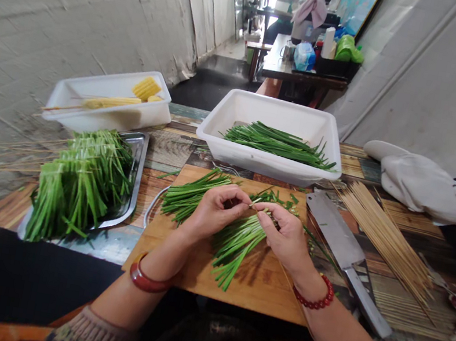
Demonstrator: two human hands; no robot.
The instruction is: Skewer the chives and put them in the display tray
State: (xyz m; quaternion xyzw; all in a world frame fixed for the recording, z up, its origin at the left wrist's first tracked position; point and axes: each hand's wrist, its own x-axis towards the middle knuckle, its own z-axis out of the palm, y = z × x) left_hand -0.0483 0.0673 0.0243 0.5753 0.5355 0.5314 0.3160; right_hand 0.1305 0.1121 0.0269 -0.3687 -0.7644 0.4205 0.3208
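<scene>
Over a wooden cutting board (189,263), my left hand (214,209) and my right hand (285,233) meet fingertip to fingertip. Both are closed in a pinch. Between them are the pale ends of some garlic chives (236,248), whose green leaves fan down toward me. A thin bamboo skewer (291,286) appears to run from under my right palm toward the board's lower right corner; its tip is hard to make out. Beside my left hand lies another bunch of cut chives (188,196). Short chive scraps lie behind my fingers.
At left, a metal tray (136,178) holds skewered chives (85,180). Behind it, a white bin (115,80) contains skewered corn (145,88). Another white bin (255,163) holds long chives. A cleaver (336,231) and loose bamboo skewers (387,240) lie right. A person sits far back.
</scene>
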